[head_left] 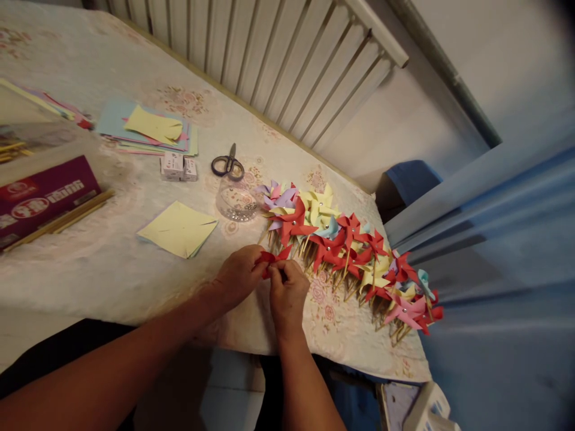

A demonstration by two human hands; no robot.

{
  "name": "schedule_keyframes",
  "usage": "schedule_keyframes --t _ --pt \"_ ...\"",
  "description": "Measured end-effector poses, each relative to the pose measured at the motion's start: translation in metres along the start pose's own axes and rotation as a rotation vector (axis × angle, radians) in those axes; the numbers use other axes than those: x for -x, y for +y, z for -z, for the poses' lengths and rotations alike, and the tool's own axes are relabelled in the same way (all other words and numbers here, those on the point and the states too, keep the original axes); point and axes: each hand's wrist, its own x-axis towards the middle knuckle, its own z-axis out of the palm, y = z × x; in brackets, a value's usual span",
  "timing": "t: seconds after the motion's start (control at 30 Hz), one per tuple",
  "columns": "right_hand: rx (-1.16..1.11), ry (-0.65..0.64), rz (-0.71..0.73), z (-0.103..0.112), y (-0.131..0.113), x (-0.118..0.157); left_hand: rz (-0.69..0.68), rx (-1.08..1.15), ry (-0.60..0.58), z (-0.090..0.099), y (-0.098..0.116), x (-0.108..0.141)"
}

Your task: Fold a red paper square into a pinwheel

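Note:
Over the near middle of the table, both hands meet at a small red paper pinwheel with folded blades. My left hand grips its left side between closed fingers. The thumb and fingers of my right hand are pinched together at its lower edge; any small part between them is hidden. Just right of the hands lie many finished pinwheels on sticks, among them a red pinwheel and a pink pinwheel. A clear round dish of small shiny pieces stands beyond my hands. Left of it lie cut yellow paper squares.
Scissors lie behind the dish, near small white boxes and a stack of coloured paper. A purple-labelled package with sticks is at far left. A radiator borders the back edge; a blue curtain hangs right.

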Motion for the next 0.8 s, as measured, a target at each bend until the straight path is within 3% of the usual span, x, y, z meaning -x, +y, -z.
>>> schedule_keyframes --t 0.2,0.43,0.67,0.73,0.8 --pt "0.050 0.023 0.068 -0.0028 0.0002 0.0013 0.019 0.001 -0.011 0.0003 -0.0001 0.0004" --pt "-0.211 -0.056 -0.234 -0.0040 0.0050 -0.0019 0.021 -0.012 -0.008 -0.0009 -0.0002 0.0000" --pt "0.004 -0.001 0.042 -0.0035 0.0026 -0.0003 0.022 -0.021 -0.009 -0.0003 -0.0009 0.0005" --pt "-0.060 -0.014 -0.029 -0.0043 0.0035 -0.0013 0.022 -0.021 -0.013 0.0001 -0.0006 0.0006" --pt "-0.181 -0.045 -0.197 -0.0057 0.0052 -0.0025 0.027 -0.026 -0.012 0.0003 -0.0007 0.0006"
